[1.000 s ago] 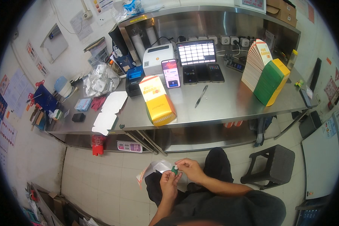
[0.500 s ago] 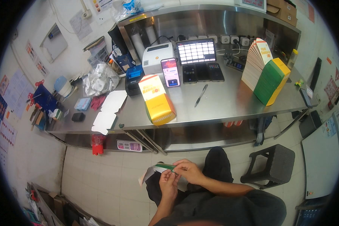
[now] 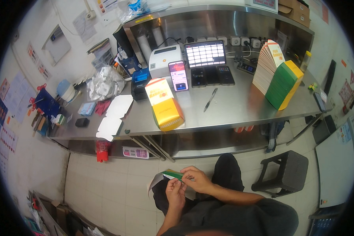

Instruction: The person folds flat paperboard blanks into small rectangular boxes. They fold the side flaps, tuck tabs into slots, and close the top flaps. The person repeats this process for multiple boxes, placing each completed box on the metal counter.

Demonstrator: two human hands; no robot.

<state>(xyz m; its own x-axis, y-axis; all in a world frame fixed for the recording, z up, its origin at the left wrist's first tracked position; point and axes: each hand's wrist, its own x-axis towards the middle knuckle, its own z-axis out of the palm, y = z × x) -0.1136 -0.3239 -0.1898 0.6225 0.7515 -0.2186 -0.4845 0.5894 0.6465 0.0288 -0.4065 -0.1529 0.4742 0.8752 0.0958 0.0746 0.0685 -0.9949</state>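
Over my lap, both hands grip a cardboard food box [image 3: 172,174], partly folded, green and yellow outside with a pale flap hanging at its left end. My left hand [image 3: 176,192] pinches its near edge from below, fingers closed. From the right, my right hand [image 3: 196,179] has its fingers closed over the same box's right end. On the steel table ahead stand a yellow and white folded carton [image 3: 166,112], a fanned stack of flat white cartons [image 3: 264,70] and a green and yellow stack of cartons [image 3: 284,85].
The steel table [image 3: 220,112] carries a pen [image 3: 210,100], an upright phone [image 3: 178,75], dark phones [image 3: 211,75], a tablet [image 3: 205,54] and a white label printer [image 3: 165,60]. Flat white card [image 3: 115,114] overhangs its front edge. A dark stool [image 3: 283,173] stands to my right.
The box in my hands has tilted slightly, and its pale flap hangs a little differently. My fingers have shifted only slightly, still gripping it. The table things stay put.
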